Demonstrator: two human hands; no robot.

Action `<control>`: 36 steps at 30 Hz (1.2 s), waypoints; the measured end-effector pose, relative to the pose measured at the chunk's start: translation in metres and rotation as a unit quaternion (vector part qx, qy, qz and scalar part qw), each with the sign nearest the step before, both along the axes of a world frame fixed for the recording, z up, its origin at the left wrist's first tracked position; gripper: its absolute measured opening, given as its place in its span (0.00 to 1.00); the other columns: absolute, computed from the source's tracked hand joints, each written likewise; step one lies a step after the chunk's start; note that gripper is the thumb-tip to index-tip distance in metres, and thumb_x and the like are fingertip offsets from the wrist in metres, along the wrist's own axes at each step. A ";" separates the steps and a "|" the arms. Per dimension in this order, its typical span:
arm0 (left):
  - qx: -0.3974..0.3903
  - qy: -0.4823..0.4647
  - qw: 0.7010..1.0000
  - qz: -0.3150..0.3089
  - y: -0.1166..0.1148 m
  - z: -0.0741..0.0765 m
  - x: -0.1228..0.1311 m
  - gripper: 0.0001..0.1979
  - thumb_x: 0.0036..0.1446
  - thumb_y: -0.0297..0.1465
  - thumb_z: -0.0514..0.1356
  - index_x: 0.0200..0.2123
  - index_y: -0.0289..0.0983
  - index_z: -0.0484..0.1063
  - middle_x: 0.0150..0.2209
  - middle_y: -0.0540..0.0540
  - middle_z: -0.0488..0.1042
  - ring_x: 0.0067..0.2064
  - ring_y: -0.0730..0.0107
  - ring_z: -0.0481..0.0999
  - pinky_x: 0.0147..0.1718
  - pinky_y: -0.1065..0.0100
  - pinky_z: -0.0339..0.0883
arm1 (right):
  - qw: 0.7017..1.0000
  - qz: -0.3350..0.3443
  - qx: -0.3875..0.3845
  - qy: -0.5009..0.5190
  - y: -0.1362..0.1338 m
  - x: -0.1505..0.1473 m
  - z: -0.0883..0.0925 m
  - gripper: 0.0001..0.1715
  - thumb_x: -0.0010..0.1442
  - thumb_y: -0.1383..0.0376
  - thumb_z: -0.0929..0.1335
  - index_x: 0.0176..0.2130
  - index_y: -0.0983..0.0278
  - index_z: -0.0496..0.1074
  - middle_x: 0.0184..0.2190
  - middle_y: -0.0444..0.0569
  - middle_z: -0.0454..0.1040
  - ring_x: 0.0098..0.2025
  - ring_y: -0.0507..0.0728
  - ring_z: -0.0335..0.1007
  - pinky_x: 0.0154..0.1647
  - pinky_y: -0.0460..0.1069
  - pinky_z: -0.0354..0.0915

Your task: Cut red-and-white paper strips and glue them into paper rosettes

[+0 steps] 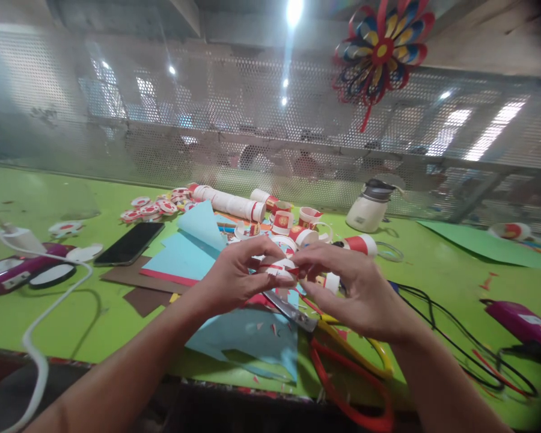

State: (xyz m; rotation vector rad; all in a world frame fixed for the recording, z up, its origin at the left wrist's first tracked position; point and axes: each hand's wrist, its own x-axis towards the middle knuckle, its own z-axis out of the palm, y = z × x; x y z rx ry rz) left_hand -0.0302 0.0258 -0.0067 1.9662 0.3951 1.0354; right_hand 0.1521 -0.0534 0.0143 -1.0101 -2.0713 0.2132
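Observation:
Between my two hands, above the middle of the table, is a small white and red piece cut from a paper cup (279, 266). My left hand (237, 273) grips its left side between thumb and fingers. At its right end, the fingers of my right hand (342, 285) pinch the red edge. Just below lie large scissors (333, 337) with one yellow and one red handle loop, their blades partly under my hands. Blue paper sheets (252, 343) with small scraps on them lie under the scissors. Cut paper cups (282, 222) stand and lie right behind my hands.
A stack of cups (229, 203) lies at the back, with red and white paper flowers (148, 209) to its left. A black phone (130, 243), a white jug (369, 206), black cables (446, 325) and green paper (491, 246) lie around. A perforated metal screen (252, 120) closes off the back.

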 end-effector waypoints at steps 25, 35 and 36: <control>0.070 0.083 0.994 -0.028 0.008 0.002 -0.007 0.14 0.58 0.32 0.56 0.46 0.39 0.74 0.42 0.46 0.78 0.42 0.66 0.75 0.42 0.69 0.66 | 0.999 -0.050 0.009 0.005 0.006 0.005 0.000 0.07 0.58 0.65 0.69 0.37 0.66 0.74 0.27 0.47 0.73 0.28 0.52 0.66 0.29 0.49 0.63; -0.047 0.046 0.995 -0.078 0.009 0.001 -0.004 0.12 0.55 0.32 0.59 0.42 0.35 0.74 0.41 0.43 0.77 0.43 0.66 0.75 0.42 0.67 0.67 | 0.998 -0.057 -0.019 0.035 0.010 0.006 -0.002 0.09 0.57 0.65 0.69 0.37 0.67 0.75 0.30 0.50 0.75 0.30 0.53 0.68 0.30 0.50 0.65; -0.067 0.033 0.994 -0.083 0.010 0.001 -0.004 0.11 0.54 0.32 0.60 0.41 0.34 0.74 0.40 0.43 0.77 0.42 0.66 0.75 0.42 0.66 0.67 | 0.996 -0.058 -0.022 0.056 0.011 0.006 -0.003 0.10 0.57 0.65 0.69 0.39 0.67 0.74 0.32 0.50 0.75 0.32 0.54 0.69 0.31 0.50 0.67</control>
